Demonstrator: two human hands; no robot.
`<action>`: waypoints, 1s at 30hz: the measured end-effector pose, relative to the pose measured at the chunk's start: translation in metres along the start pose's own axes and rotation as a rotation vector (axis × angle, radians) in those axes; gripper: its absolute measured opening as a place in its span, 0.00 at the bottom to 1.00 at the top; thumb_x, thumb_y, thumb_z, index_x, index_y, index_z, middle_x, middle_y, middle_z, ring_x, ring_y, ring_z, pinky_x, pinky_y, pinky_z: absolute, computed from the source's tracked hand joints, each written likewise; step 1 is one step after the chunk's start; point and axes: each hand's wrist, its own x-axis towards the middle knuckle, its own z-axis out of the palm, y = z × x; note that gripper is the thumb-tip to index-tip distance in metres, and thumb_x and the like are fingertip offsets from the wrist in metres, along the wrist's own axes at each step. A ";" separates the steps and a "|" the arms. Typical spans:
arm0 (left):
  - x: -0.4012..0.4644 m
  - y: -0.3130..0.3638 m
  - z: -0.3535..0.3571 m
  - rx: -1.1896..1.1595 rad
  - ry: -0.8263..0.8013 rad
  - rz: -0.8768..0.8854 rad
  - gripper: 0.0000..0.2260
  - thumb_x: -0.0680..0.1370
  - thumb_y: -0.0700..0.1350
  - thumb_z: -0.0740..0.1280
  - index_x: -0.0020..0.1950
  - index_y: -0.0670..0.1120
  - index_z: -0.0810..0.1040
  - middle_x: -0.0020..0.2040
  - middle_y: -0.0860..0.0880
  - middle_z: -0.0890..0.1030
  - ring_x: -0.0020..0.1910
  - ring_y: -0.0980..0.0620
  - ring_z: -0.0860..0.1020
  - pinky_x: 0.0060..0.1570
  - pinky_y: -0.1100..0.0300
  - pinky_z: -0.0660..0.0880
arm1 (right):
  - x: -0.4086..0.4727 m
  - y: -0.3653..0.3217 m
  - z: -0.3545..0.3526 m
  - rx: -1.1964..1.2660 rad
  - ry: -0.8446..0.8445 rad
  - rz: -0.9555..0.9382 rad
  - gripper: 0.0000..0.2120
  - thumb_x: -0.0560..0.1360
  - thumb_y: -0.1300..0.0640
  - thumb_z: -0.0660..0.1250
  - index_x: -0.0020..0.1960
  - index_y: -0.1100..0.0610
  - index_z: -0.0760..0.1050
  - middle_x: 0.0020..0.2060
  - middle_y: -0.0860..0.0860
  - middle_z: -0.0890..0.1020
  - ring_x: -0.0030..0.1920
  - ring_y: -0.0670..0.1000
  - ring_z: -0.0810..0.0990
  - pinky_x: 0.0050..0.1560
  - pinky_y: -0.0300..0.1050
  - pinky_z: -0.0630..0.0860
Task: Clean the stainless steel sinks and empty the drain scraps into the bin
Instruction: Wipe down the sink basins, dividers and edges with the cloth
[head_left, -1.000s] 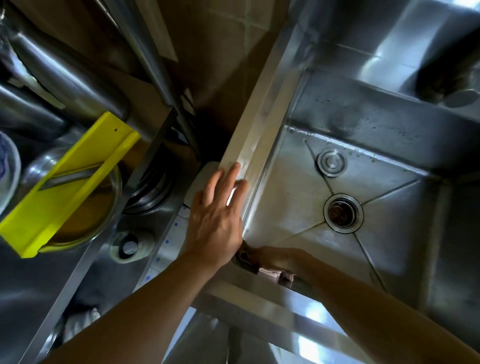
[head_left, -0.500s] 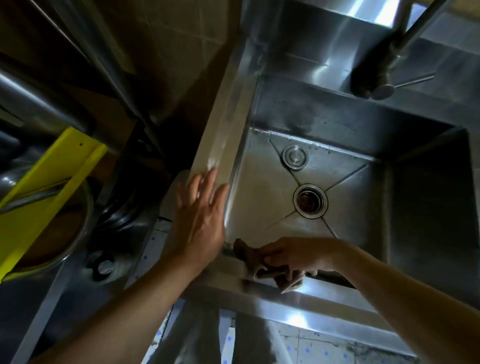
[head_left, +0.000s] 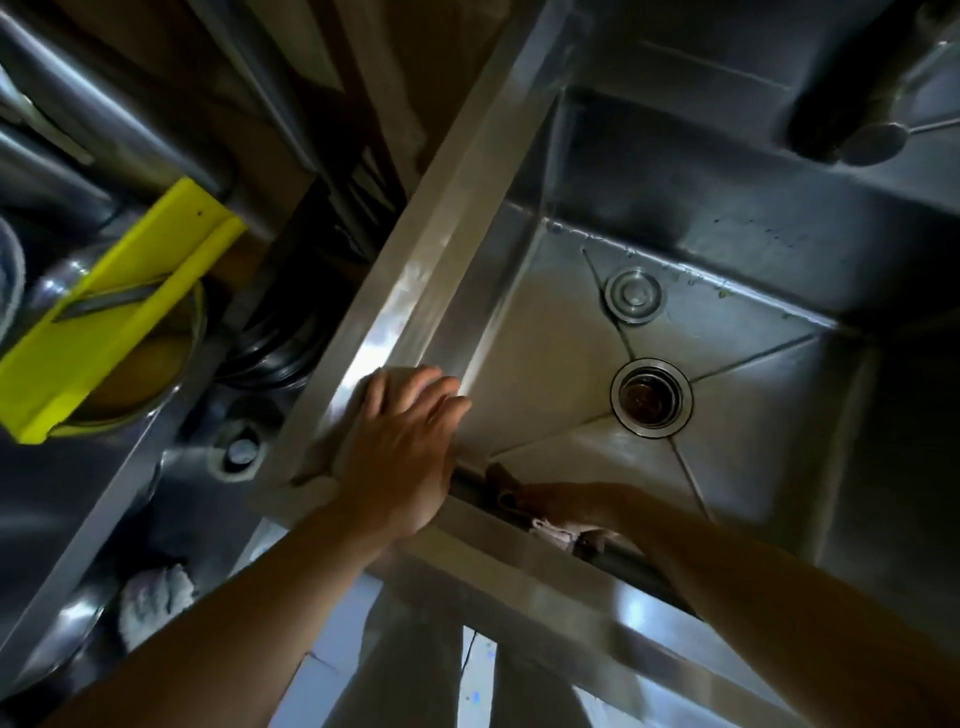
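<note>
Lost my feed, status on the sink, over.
Left hand flat on stainless steel sink rim. Right hand grips brownish cloth at near wall. Round drain strainer holds scraps, unobstructed.

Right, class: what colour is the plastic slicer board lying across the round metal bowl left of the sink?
Bright yellow plastic slicer board, with a grey blade slot, seen clearest in the head view.

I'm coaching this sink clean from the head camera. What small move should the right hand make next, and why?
Probably slide the cloth along the sink's near inner wall, away from the corner. The right hand holds it against that wall just below the rim, while the left hand rests flat on the sink's corner rim as a brace. The drain can come afterwards.
</note>
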 end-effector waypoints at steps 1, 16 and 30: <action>0.000 0.000 0.000 0.006 0.022 0.004 0.17 0.72 0.43 0.64 0.60 0.48 0.77 0.64 0.50 0.76 0.69 0.47 0.67 0.64 0.41 0.61 | -0.007 0.000 0.001 0.013 -0.004 0.001 0.29 0.76 0.32 0.52 0.68 0.50 0.67 0.59 0.54 0.76 0.44 0.50 0.78 0.41 0.43 0.80; -0.015 0.100 0.006 -0.135 0.015 -0.143 0.15 0.77 0.50 0.52 0.44 0.50 0.78 0.43 0.53 0.82 0.55 0.47 0.77 0.59 0.43 0.67 | -0.090 0.050 0.005 0.102 0.013 -0.217 0.18 0.83 0.48 0.51 0.72 0.43 0.61 0.43 0.41 0.80 0.28 0.36 0.74 0.26 0.25 0.66; -0.011 0.102 0.007 -0.012 -0.048 -0.204 0.16 0.76 0.49 0.53 0.42 0.50 0.80 0.37 0.49 0.80 0.45 0.46 0.77 0.50 0.48 0.69 | -0.087 0.074 0.005 0.010 -0.011 -0.141 0.19 0.83 0.48 0.51 0.74 0.45 0.62 0.68 0.48 0.70 0.65 0.52 0.70 0.67 0.47 0.63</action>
